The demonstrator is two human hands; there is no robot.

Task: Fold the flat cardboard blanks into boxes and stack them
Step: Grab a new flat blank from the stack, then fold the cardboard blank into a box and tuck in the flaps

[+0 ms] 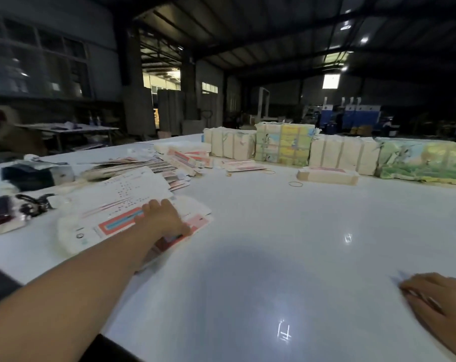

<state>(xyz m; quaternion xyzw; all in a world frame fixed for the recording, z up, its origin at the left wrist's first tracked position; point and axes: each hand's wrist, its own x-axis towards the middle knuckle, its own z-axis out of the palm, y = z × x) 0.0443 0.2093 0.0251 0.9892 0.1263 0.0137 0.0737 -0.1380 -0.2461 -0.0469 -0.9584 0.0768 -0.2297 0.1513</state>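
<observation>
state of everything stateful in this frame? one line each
left hand: on the top flat blank, fingers curled at its edge
right hand: flat on the table, holding nothing
top flat blank: unfolded, on a pile
wrapped bundles: tied, unopened, far edge
rubber band: loose on table

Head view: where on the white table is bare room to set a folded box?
Bare: the glossy white table between left hand on the flat red-and-white cardboard blanks and right hand, back to the rubber band. Crowded: left edge, and wrapped bundles behind.
</observation>
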